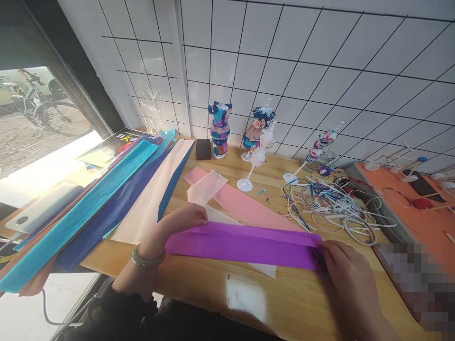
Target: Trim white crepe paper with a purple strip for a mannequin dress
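Observation:
A long strip of purple crepe paper point(241, 246) stretches across the near part of the wooden table, its upper edge folded over. My left hand point(188, 219), with a pale bangle at the wrist, pinches the strip's top edge towards its left end. At the right end my right hand point(350, 267) closes its fingers on the paper. Something dark, perhaps scissors, shows by those fingers, but I cannot make it out clearly. Partly under the purple strip lie a pink paper strip point(249, 203) and a cream paper piece point(209, 186).
Left are stacked turquoise paper point(95, 201), blue paper point(117, 208) and a cream strip point(152, 194). Behind stand small dress forms point(220, 128) on stands and a phone point(204, 148). Tangled cords point(327, 203) lie right, beside an orange surface point(426, 222).

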### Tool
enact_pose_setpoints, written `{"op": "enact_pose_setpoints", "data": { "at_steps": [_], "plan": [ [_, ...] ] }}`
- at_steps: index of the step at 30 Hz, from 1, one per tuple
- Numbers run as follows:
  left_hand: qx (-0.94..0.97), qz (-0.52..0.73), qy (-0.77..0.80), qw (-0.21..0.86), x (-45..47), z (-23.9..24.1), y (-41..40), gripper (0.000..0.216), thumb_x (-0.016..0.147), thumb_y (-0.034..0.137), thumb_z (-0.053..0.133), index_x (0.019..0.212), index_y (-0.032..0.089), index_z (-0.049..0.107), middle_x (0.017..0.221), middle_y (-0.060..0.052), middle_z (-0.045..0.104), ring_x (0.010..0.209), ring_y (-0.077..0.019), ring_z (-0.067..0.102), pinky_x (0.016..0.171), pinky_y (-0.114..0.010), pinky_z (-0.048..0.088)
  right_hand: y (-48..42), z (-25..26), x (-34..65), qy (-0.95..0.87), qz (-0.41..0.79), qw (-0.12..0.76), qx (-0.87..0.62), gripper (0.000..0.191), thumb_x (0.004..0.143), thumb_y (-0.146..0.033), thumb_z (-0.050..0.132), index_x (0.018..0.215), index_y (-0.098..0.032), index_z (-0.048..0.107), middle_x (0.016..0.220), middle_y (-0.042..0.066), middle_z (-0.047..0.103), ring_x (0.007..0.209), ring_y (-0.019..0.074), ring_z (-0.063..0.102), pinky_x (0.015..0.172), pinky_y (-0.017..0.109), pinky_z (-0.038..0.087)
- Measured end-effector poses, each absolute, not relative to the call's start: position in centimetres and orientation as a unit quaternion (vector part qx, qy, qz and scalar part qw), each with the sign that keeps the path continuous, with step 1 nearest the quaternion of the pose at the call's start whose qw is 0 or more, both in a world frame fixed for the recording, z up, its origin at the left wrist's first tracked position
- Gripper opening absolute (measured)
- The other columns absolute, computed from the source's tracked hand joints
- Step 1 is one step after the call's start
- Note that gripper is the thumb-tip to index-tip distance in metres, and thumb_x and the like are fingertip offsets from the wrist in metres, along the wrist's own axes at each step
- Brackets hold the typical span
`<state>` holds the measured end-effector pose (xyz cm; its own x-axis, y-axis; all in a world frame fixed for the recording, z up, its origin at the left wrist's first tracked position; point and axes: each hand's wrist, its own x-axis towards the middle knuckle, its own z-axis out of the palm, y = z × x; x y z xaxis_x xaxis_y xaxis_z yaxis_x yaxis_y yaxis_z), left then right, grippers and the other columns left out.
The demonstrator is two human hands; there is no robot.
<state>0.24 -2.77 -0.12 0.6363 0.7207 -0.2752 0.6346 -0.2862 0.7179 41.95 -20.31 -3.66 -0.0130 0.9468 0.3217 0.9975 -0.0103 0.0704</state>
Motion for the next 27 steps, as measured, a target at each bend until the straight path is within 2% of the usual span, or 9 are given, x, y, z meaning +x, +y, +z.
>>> {"op": "enact_pose_setpoints", "data": {
  "at_steps": [4, 8, 12, 17, 22, 24, 27],
  "plan": [
    [0.803, 0.044, 0.413, 0.429, 0.5, -0.5, -2.8, 0.017, 0.072, 0.031, 0.052, 0.074, 0.019, 0.063, 0.071, 0.000, 0.064, 0.067, -0.0150, 0.058, 0.060, -0.023, 0.042, -20.6, -4.5, 42.4, -0.702, -0.091, 0.097, -0.699, 0.029, 0.081, -0.020, 0.038, 0.090, -0.018, 0.065, 0.100, 0.010, 0.065, 0.092, 0.0256, 0.058, 0.081, 0.042, 0.044],
    [0.809, 0.042, 0.408, 0.422, 0.5, -0.7, -2.8, 0.018, 0.072, 0.030, 0.051, 0.080, 0.019, 0.063, 0.072, 0.000, 0.063, 0.066, -0.0143, 0.057, 0.058, -0.023, 0.040, -20.3, -4.6, 41.7, -0.709, -0.040, 0.173, -0.682, 0.033, 0.072, -0.014, 0.039, 0.091, -0.019, 0.065, 0.106, 0.009, 0.063, 0.101, 0.0250, 0.056, 0.087, 0.043, 0.044],
    [0.826, 0.043, 0.406, 0.389, 0.4, -0.5, -2.7, 0.022, 0.071, 0.030, 0.053, 0.088, 0.020, 0.064, 0.073, 0.000, 0.061, 0.067, -0.0141, 0.056, 0.059, -0.023, 0.040, -18.7, -3.5, 38.4, -0.706, 0.011, 0.241, -0.666, 0.034, 0.077, -0.017, 0.039, 0.101, -0.020, 0.062, 0.113, 0.009, 0.060, 0.107, 0.0240, 0.054, 0.093, 0.044, 0.042],
    [0.827, 0.029, 0.415, 0.378, 0.5, -0.3, -2.7, 0.027, 0.071, 0.029, 0.055, 0.095, 0.020, 0.063, 0.076, 0.000, 0.061, 0.069, -0.0147, 0.056, 0.061, -0.023, 0.040, -15.5, -2.2, 30.9, -0.752, 0.120, 0.247, -0.600, 0.028, 0.088, -0.028, 0.041, 0.105, -0.019, 0.061, 0.109, 0.010, 0.063, 0.103, 0.0216, 0.055, 0.092, 0.039, 0.042],
    [0.810, 0.049, 0.444, 0.380, 0.3, -0.5, -2.8, 0.043, 0.070, 0.031, 0.058, 0.111, 0.020, 0.058, 0.076, -0.001, 0.060, 0.071, -0.0156, 0.055, 0.061, -0.024, 0.039, -14.0, -2.2, 25.1, -0.792, 0.185, 0.191, -0.550, 0.027, 0.085, -0.035, 0.051, 0.100, -0.017, 0.064, 0.101, 0.011, 0.064, 0.095, 0.0223, 0.056, 0.086, 0.037, 0.043],
    [0.807, 0.058, 0.448, 0.380, 0.1, -0.5, -2.7, 0.044, 0.070, 0.033, 0.058, 0.112, 0.020, 0.057, 0.075, 0.000, 0.059, 0.069, -0.0153, 0.054, 0.060, -0.024, 0.039, -13.8, -2.4, 24.0, -0.795, 0.199, 0.166, -0.549, 0.025, 0.083, -0.034, 0.054, 0.098, -0.016, 0.064, 0.097, 0.011, 0.065, 0.090, 0.0222, 0.056, 0.081, 0.035, 0.043],
    [0.805, 0.084, 0.469, 0.352, -0.1, -0.1, -2.4, 0.038, 0.072, 0.034, 0.056, 0.108, 0.022, 0.059, 0.074, 0.000, 0.057, 0.068, -0.0148, 0.053, 0.057, -0.024, 0.036, -13.9, -2.4, 23.3, -0.790, 0.223, 0.164, -0.546, 0.024, 0.087, -0.032, 0.048, 0.092, -0.018, 0.066, 0.091, 0.009, 0.066, 0.086, 0.0210, 0.057, 0.078, 0.034, 0.042]
  ]
}}
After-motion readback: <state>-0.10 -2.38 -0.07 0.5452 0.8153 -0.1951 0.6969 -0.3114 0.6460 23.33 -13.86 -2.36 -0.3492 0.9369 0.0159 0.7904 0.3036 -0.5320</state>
